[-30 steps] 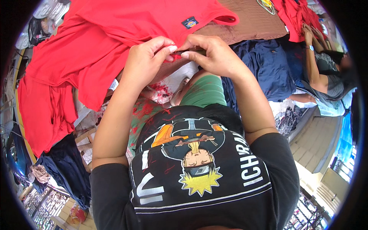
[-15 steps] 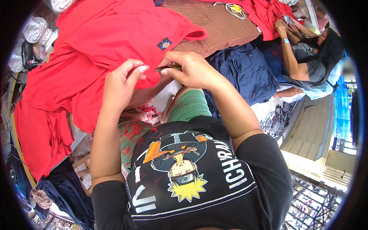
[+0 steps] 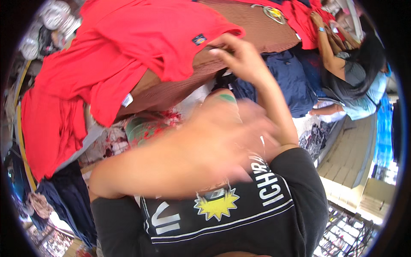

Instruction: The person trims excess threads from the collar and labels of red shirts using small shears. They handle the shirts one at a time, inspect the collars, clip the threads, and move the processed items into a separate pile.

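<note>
A red knit garment [image 3: 132, 47] lies spread over the brown quilted cover [image 3: 257, 21], with a small dark patch [image 3: 199, 40] sewn near its right edge. Beside that edge, my right hand [image 3: 239, 55] is closed with its thumb and fingertips together. A dark sliver of the thread snips shows at its fingertips; the rest is hidden. My left hand [image 3: 244, 137] crosses in front of my black T-shirt [image 3: 222, 231] toward my right forearm. Motion smears its fingers, so I cannot tell what they hold.
Dark blue garments [image 3: 284, 81] lie to the right. Farther right, a co-worker [image 3: 355, 73] handles red cloth [image 3: 299, 21]. A coiled pale cord [image 3: 274, 15] rests on the cover. Red thread scraps [image 3: 171, 118] are scattered near my legs. White rolls [image 3: 55, 17] stand at far left.
My left hand has left the red garment's edge and swung right across my body. My right hand has moved up and right; the garment's near edge has dropped from between the hands.
</note>
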A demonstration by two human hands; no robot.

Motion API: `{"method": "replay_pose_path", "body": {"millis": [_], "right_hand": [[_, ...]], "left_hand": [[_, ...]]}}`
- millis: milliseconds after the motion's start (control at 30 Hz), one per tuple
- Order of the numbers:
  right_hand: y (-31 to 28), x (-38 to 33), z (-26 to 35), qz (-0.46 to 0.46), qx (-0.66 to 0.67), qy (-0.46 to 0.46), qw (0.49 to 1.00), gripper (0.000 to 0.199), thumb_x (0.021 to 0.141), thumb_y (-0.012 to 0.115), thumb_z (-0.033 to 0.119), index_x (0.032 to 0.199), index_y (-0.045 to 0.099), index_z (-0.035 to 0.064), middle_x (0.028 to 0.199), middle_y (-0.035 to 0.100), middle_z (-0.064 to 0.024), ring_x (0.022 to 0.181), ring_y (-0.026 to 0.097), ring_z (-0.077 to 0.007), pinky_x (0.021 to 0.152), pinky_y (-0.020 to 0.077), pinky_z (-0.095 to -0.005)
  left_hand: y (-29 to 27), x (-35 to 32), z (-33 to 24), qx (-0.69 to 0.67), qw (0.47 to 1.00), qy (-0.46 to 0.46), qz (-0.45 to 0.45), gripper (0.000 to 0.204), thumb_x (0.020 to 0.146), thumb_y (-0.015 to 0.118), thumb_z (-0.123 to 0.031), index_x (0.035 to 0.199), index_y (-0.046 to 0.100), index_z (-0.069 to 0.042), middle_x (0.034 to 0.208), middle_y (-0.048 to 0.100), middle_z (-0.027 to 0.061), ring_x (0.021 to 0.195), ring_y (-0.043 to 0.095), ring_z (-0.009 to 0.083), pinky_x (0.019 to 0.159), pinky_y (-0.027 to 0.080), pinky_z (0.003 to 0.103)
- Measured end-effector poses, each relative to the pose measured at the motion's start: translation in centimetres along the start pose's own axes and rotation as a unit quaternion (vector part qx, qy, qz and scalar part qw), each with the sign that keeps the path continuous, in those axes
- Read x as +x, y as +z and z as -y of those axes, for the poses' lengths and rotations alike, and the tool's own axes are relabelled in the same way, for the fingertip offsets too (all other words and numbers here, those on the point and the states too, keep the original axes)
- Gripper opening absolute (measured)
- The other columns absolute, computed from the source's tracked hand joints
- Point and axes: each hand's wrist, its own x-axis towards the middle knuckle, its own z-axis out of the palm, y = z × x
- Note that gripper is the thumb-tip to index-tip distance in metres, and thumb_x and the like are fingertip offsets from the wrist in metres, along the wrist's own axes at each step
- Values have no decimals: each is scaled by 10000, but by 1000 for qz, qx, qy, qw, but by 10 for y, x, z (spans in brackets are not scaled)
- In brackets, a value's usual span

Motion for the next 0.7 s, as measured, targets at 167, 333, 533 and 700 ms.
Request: {"method": "replay_pose_path", "body": {"millis": [167,333,533,700], "right_hand": [[-28,-3,-14,-45,-55,19,997,211,886,651,169,1049,644,34,767,593,11,699,512,-52,627,421,-216],[-29,1,-34,-22,-36,69,997,266,841,694,210,1031,648,30,756,640,-35,694,571,-114,651,472,-285],[3,21,-33,143,-84,-19,986,318,772,729,167,1054,628,58,829,672,-123,753,656,-201,694,506,-320],[45,22,-27,220,-147,-95,960,393,697,704,95,1080,617,122,866,674,-143,817,663,-302,716,520,-375]], "left_hand": [[55,50,-86,-247,944,207,-71,179,807,536,-193,880,608,-47,872,605,83,864,589,236,701,462,372],[67,72,-107,-280,897,249,-236,168,818,528,-165,744,617,-43,706,618,76,766,607,232,647,471,369],[20,20,-34,-119,975,190,-2,206,809,530,-195,939,610,-58,841,550,55,866,570,209,745,454,369],[-9,-74,108,104,936,-304,-143,418,775,667,-90,1168,530,-54,1057,602,112,980,582,285,874,465,383]]}}
